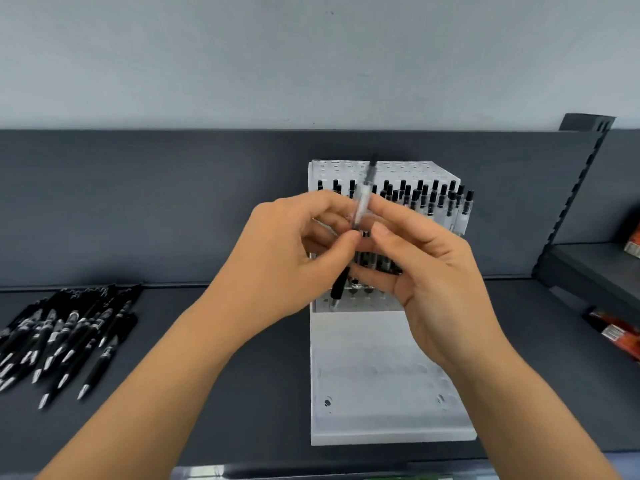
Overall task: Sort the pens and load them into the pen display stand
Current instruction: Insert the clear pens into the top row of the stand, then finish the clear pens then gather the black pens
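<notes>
**Loading a pen stand by hand**

Seen from above, over a dark grey shelf point(225, 393). Pinching one clear-barrelled pen point(363, 199) with the left hand point(287, 258) and the right hand point(426, 268) together, thumbs and fingertips of both clamped on its barrel. Held nearly upright and slightly tilted, black clicker up and black grip end down, in front of the white pen display stand point(381, 393). Set on the shelf at centre, with stepped, holed tiers running toward the camera. Filled along the rear rows with upright black-capped pens point(433, 199). Heaped loose on the shelf to the left, well apart from the stand: a fanned pile of black pens point(65, 334), metal tips pointing toward the camera. Backed by a dark panel point(138, 202) under a pale grey wall point(311, 64). Bounded on the right by a slotted upright point(585, 174) and a neighbouring shelf point(595, 265), with orange-red packs point(616, 334) at that edge.
</notes>
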`<act>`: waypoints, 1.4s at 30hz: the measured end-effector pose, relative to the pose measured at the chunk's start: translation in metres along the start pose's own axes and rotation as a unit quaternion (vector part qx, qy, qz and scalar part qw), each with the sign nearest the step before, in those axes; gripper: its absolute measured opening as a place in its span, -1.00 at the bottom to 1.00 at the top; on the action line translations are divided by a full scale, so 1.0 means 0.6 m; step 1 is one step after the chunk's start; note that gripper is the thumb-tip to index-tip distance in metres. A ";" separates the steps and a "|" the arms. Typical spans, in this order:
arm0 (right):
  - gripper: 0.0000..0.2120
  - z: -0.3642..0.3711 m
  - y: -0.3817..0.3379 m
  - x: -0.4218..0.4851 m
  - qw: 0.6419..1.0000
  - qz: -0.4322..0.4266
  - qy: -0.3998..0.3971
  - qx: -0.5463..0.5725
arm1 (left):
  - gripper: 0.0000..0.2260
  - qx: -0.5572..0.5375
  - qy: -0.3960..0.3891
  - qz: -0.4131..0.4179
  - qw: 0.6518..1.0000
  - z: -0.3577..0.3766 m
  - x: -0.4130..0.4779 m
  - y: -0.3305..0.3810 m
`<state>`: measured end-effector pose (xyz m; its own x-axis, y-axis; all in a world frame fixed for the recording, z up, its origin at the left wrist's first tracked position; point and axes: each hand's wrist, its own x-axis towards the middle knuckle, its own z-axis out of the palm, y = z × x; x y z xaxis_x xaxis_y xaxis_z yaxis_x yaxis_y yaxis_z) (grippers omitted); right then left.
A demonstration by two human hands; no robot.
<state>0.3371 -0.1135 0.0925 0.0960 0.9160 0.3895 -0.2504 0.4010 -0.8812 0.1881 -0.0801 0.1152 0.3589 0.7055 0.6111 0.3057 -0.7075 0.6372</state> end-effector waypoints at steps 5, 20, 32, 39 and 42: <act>-0.64 -0.015 0.012 -0.009 0.989 -0.068 0.027 -0.132 | -0.87 -0.039 0.162 -0.058 0.984 -0.002 0.007 -0.032; -0.69 -0.048 0.041 -0.032 0.947 -0.111 0.053 -0.296 | -0.93 0.060 0.084 -0.065 0.993 0.012 0.010 -0.078; -0.58 -0.007 0.064 -0.045 0.765 -0.273 -0.079 -0.577 | -0.69 0.287 0.031 -0.129 0.949 0.004 -0.070 -0.101; -0.64 0.127 0.114 -0.053 0.838 -0.261 -0.137 -0.459 | -0.50 0.420 -0.004 -0.194 0.887 -0.138 -0.184 -0.166; -0.67 0.202 0.166 -0.054 0.852 -0.174 -0.172 -0.463 | -0.49 0.433 -0.005 -0.231 0.871 -0.219 -0.222 -0.217</act>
<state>0.1923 -0.1050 0.0245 -0.3191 0.7458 0.5847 0.6182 0.6315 -0.4681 -0.0154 -0.0765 0.0127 0.0278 0.9259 0.3767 0.9686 -0.1181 0.2188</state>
